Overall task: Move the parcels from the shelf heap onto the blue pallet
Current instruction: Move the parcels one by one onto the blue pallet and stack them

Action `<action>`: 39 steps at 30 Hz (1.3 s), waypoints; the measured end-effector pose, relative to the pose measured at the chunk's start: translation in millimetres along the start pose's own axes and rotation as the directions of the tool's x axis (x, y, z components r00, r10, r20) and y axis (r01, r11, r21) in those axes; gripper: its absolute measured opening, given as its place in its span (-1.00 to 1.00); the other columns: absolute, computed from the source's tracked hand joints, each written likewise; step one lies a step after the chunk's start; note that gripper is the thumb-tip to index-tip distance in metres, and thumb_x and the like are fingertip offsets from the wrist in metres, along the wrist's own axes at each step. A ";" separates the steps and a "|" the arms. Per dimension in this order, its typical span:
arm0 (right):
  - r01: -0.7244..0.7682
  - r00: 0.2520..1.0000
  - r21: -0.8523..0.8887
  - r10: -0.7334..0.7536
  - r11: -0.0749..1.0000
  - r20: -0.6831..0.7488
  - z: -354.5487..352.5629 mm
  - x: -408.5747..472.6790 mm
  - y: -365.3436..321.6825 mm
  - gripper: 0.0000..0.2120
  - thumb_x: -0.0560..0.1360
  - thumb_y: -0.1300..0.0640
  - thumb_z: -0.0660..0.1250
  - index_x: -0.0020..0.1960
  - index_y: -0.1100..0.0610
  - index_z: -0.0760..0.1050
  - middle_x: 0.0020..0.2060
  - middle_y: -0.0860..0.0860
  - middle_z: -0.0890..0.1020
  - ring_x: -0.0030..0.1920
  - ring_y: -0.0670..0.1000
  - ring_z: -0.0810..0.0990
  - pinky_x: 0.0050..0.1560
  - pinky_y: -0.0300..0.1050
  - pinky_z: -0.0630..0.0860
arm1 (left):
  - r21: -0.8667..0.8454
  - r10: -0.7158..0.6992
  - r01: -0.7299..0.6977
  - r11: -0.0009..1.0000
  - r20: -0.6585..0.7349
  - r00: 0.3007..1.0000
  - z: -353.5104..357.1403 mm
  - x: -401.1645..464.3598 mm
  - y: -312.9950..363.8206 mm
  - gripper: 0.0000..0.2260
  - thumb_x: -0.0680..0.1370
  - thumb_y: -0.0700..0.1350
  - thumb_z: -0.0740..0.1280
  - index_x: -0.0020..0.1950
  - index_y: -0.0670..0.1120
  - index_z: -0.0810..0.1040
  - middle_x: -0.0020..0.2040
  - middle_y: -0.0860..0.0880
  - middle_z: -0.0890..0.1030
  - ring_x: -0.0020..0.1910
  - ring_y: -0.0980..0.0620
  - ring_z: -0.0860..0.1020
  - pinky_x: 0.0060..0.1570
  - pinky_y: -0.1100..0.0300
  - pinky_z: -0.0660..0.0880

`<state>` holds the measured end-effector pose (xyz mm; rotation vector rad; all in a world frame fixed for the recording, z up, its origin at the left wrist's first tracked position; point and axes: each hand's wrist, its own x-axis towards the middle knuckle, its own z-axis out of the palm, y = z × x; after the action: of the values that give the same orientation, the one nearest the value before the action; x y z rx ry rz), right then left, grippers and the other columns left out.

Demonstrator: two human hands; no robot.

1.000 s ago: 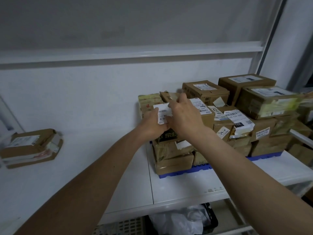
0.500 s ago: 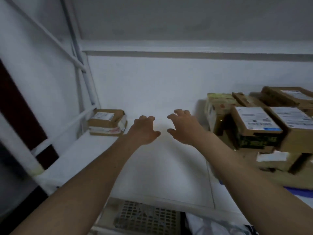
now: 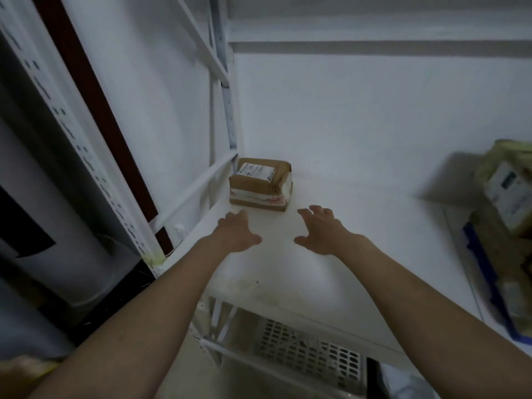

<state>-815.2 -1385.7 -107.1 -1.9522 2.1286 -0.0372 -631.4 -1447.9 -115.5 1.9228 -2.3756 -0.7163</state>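
Observation:
One brown parcel (image 3: 260, 184) with a white label and pale tape lies alone in the far left corner of the white shelf (image 3: 331, 269). My left hand (image 3: 237, 233) hovers just in front of its near left corner, fingers apart, holding nothing. My right hand (image 3: 319, 228) is a little to the right of the parcel, also spread and empty. Neither hand touches the parcel. At the right edge the blue pallet (image 3: 486, 272) shows under stacked parcels (image 3: 509, 194), mostly cut off.
White shelf uprights and a diagonal brace (image 3: 195, 180) close off the left side next to the parcel. A white back wall (image 3: 359, 125) stands behind. Below the shelf front is a perforated grey crate (image 3: 305, 349).
My hands let go of a parcel on the pallet stack and swung left across the shelf. The view turned left too; the lone parcel is now close in front of both hands.

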 end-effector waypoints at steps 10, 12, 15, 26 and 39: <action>-0.084 0.996 0.287 0.068 0.954 0.066 21.7 115.0 1.8 -0.35 0.57 -0.09 0.24 0.50 0.21 0.12 0.45 0.14 0.26 0.47 0.14 0.19 0.42 -0.03 0.17 | -0.353 -0.132 0.122 0.927 -0.003 0.991 -10.8 92.9 -38.5 0.00 0.37 0.01 0.56 0.56 -0.18 -0.04 0.53 -0.12 0.17 0.46 -0.09 0.24 0.31 0.13 0.31; -0.104 0.993 0.361 0.079 0.927 0.083 23.1 139.9 2.7 -0.34 0.56 -0.11 0.24 0.51 0.18 0.12 0.43 0.12 0.27 0.46 0.11 0.21 0.43 -0.03 0.18 | -0.443 -0.175 0.158 0.882 0.003 0.985 -15.0 119.2 -43.0 0.07 0.30 0.01 0.60 0.56 -0.17 -0.04 0.52 -0.09 0.19 0.46 -0.08 0.26 0.26 0.17 0.35; -0.135 0.991 0.460 0.112 0.878 0.077 55.5 205.3 21.1 -0.14 0.37 -0.39 0.28 0.49 0.08 0.17 0.40 0.05 0.34 0.43 0.10 0.31 0.40 0.06 0.33 | -0.564 -0.194 0.154 0.811 -0.011 0.981 4.9 196.4 -77.6 0.30 -0.04 0.20 0.68 0.56 0.00 0.07 0.50 -0.07 0.29 0.42 -0.06 0.35 0.28 0.06 0.43; -0.076 0.996 0.815 0.015 0.574 0.083 44.3 229.1 17.5 -0.33 0.46 -0.23 0.33 0.48 -0.01 0.25 0.32 -0.13 0.47 0.29 -0.07 0.47 0.24 -0.18 0.49 | -0.773 -0.026 0.033 0.634 0.021 0.999 -10.4 197.7 -34.5 -0.36 0.26 -0.36 0.58 0.27 -0.07 0.45 0.13 -0.01 0.60 0.12 0.04 0.56 0.14 0.18 0.52; 0.146 0.924 0.872 0.251 0.468 -0.290 -89.2 70.4 48.2 -0.41 0.39 -0.11 0.40 0.37 0.03 0.40 0.22 -0.01 0.57 0.19 0.03 0.56 0.26 0.02 0.50 | -0.779 0.350 -0.389 0.492 -0.232 0.908 -59.5 83.8 92.4 -0.35 0.41 -0.31 0.48 0.39 0.00 0.29 0.09 0.09 0.50 -0.01 0.17 0.51 -0.20 0.41 0.48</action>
<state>-885.2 -1463.6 -41.6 -1.2390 1.7145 -1.3536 -721.2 -1532.7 -53.4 0.9639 -1.7662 -1.3731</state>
